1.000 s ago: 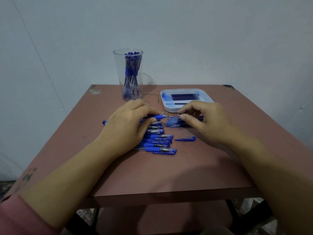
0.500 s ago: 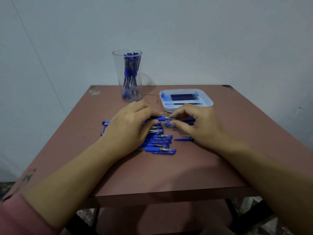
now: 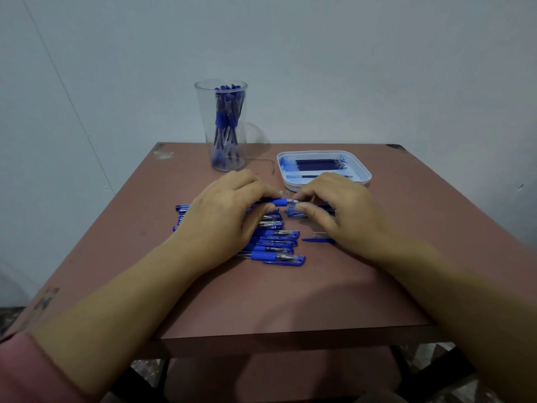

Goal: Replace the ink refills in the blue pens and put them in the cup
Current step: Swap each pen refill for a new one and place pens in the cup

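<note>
Head view has us looking down at a reddish-brown wooden tabletop [image 3: 290,301], with both our hands meeting near the middle. Our left hand [image 3: 223,219] is curled around a blue-grip pen with a clear barrel [image 3: 280,202], thumb and fingers pinching it so the tip end sticks out toward 3 o'clock. Our right hand [image 3: 340,210] is closed in a pinch right at that pen's tip; whether it's gripping the tip or a refill, we can't tell. Under the left hand sits a row of capped blue pens [image 3: 276,245] lying side by side on the tabletop. A loose blue pen cap [image 3: 316,240] lies just beside the right hand at 6 o'clock. Up at 12 o'clock stands a tall clear plastic cup [image 3: 222,126] already holding blue pens. A shallow white rounded-square tray [image 3: 364,170] at 1 o'clock holds dark blue ink refills [image 3: 319,164].
</note>
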